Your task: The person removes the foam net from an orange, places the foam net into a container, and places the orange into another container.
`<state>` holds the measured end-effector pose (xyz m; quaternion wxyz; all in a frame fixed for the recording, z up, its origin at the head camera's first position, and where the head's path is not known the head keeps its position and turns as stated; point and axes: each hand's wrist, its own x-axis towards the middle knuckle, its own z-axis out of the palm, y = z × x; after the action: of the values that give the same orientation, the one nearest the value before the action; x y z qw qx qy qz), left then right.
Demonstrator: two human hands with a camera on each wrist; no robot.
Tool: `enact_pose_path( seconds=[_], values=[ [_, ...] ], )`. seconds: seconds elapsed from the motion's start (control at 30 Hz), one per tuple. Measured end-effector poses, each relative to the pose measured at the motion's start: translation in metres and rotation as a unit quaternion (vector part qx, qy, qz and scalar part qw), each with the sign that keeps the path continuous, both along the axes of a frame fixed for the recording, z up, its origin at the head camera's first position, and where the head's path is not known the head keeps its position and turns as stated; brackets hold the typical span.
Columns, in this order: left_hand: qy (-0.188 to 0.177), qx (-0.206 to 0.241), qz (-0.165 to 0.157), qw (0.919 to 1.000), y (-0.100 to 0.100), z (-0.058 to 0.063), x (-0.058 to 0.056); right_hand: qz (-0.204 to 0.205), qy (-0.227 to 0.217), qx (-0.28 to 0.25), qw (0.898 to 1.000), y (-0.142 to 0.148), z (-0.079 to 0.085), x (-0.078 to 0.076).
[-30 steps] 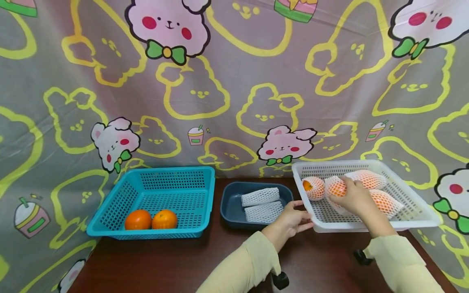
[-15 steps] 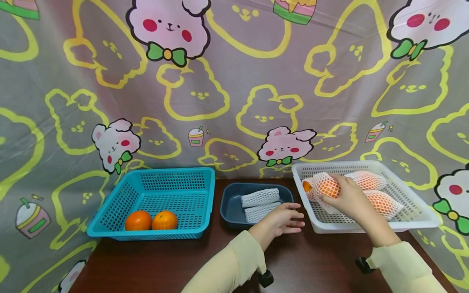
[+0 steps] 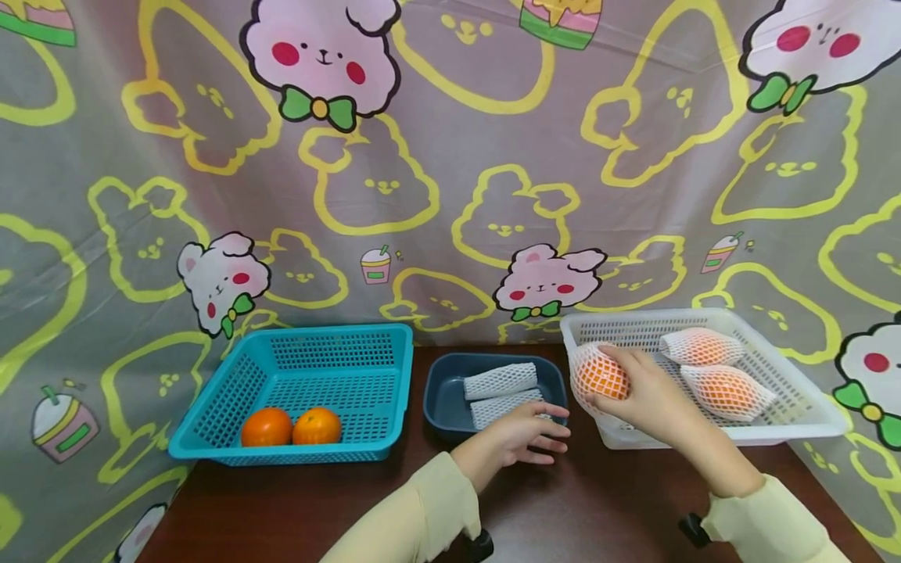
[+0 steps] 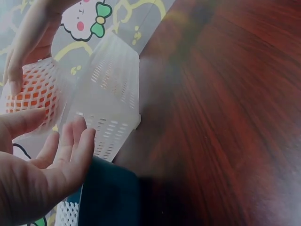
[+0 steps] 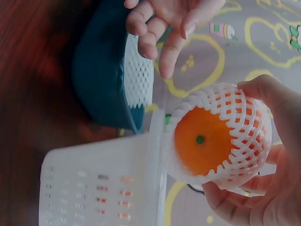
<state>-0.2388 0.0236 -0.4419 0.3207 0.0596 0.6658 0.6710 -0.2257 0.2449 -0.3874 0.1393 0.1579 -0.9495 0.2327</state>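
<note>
In the head view my right hand (image 3: 644, 389) grips an orange in a white foam net (image 3: 602, 377), over the left rim of the white basket (image 3: 711, 439). The right wrist view shows the net's opening, with the bare orange (image 5: 202, 141) and its green stem spot facing out. My left hand (image 3: 519, 439) holds nothing; its fingers are spread and loosely bent, palm toward the netted orange. It hovers by the front right of the dark blue tray (image 3: 439, 428). Two more netted oranges (image 3: 728, 391) lie in the white basket; the held one hides the basket's left part.
Two empty foam nets (image 3: 500, 379) lie in the dark blue tray. To the left a turquoise basket (image 3: 408, 367) holds two bare oranges (image 3: 292, 428). Everything stands on a dark wooden table (image 3: 281, 508) against a patterned cloth (image 3: 450, 195).
My right hand has lifted the netted orange and carried it left to the white basket's left rim. My left hand has moved left, away from that basket, toward the tray's front.
</note>
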Motion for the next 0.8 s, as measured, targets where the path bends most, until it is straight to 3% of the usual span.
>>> enact_pose_path(
  seconds=[0.5, 0.67, 0.8],
  values=[
    [0.001, 0.032, -0.035, 0.9989, -0.034, -0.015, 0.013, 0.064, 0.042, -0.025, 0.997, -0.033, -0.009, 0.022],
    [0.010, 0.042, -0.055, 0.9975, -0.046, -0.023, 0.017, 0.086, 0.060, -0.039, 0.994, -0.041, -0.026, 0.028],
    [0.012, 0.046, -0.059, 0.9971, -0.055, -0.026, 0.020, 0.104, 0.049, -0.060, 0.992, -0.047, -0.044, 0.031]
  ],
)
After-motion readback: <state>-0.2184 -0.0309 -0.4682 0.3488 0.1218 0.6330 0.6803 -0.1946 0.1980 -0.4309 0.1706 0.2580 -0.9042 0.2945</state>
